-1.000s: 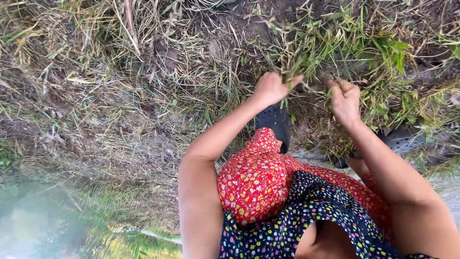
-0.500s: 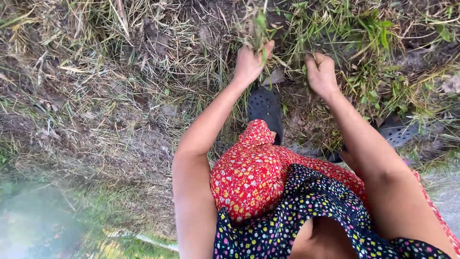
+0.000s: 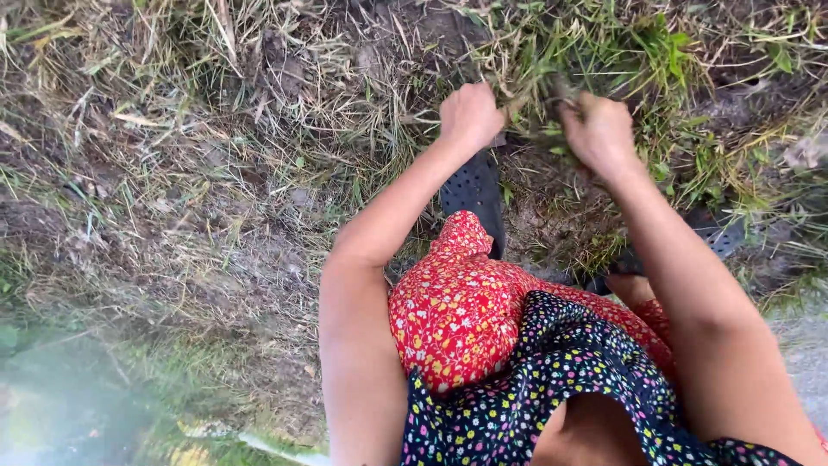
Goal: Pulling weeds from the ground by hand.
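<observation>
My left hand (image 3: 468, 115) is closed around a bunch of grass stalks at the edge of a green grass clump (image 3: 595, 43) on bare soil. My right hand (image 3: 598, 131) is closed too, gripping stalks of the same clump just to the right. Both arms reach forward over my knees. The stalks between the two hands are partly hidden by my fingers.
Dry straw and dark soil (image 3: 172, 190) cover the ground to the left. My feet wear dark clogs, one (image 3: 473, 194) under the left wrist and one (image 3: 707, 237) at the right. A red flowered skirt (image 3: 457, 311) and dark flowered cloth (image 3: 552, 380) cover my lap. A grey paved strip (image 3: 806, 345) lies at right.
Both hands stayed clenched in the grass clump and shifted slightly. The view moved a little, and the tuft raised in my left hand half a second ago is down again.
</observation>
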